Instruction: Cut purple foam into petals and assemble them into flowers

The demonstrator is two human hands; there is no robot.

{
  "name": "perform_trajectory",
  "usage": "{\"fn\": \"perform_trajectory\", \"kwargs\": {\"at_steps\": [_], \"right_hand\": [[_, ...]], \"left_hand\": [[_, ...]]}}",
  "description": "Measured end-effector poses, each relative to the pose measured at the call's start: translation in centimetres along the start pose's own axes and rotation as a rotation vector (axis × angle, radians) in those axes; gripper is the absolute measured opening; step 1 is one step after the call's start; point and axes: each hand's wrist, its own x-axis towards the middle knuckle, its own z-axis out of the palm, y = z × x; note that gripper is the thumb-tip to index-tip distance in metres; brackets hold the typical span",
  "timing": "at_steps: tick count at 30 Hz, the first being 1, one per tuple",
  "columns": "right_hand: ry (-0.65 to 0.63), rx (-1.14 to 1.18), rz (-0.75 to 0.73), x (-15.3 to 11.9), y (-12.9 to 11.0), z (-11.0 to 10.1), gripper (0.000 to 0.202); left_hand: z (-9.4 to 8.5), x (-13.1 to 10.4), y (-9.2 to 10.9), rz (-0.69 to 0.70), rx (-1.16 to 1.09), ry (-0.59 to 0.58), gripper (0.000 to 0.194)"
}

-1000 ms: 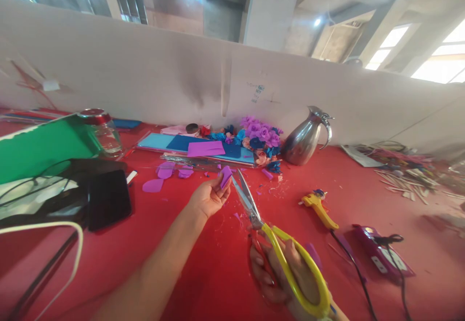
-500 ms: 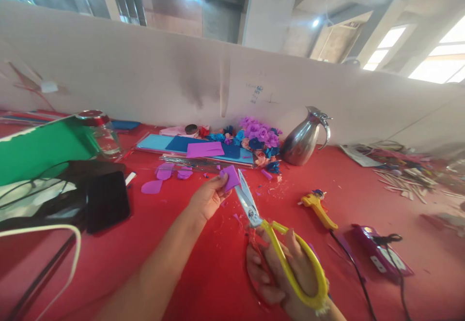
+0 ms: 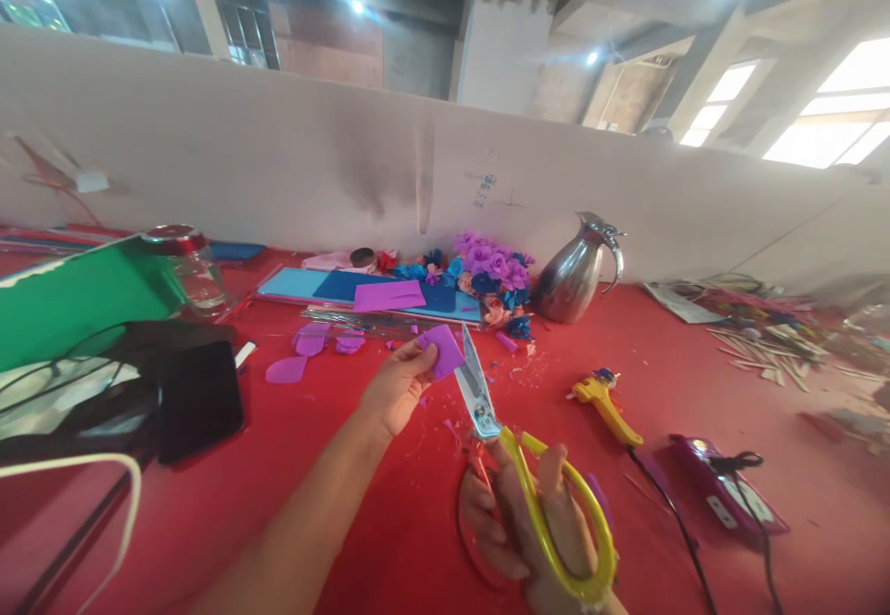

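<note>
While our left hand [image 3: 393,390] is pinching the purple piece [image 3: 440,352], our right hand [image 3: 528,527] is gripping the scissors [image 3: 514,462]. We are judging short, steady snips safest.

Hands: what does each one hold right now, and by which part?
The left hand pinches a purple paper piece by its left edge. The right hand grips the yellow-handled scissors through the handle loops, blades at the paper.

Blue scribbles on the wall [image 3: 487,190] are unreadable.
</note>
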Motion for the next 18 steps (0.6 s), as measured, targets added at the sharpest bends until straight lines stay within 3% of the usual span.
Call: {"fn": "perform_trajectory", "kwargs": {"at_steps": [7,11,16,18], "right_hand": [[-0.159,-0.134,0.125,0.0,0.0,-1.3,0.069],[-0.268,-0.091,0.144,0.1,-0.3,-1.1,0.068],[-0.175,0.011,0.047,0.6,-0.3,-2.0,0.065],[-0.249,-0.021,0.106,0.7,-0.2,-2.8,0.066]], "left_hand": [[0.4,-0.3,0.1,0.021,-0.012,-0.034,0.011],[0.4,-0.4,0.0,0.016,0.021,-0.062,0.011],[0.1,-0.3,-0.4,-0.033,0.096,-0.118,0.012],[0.0,-0.2,-0.4,-0.037,0.107,-0.119,0.012]]}}
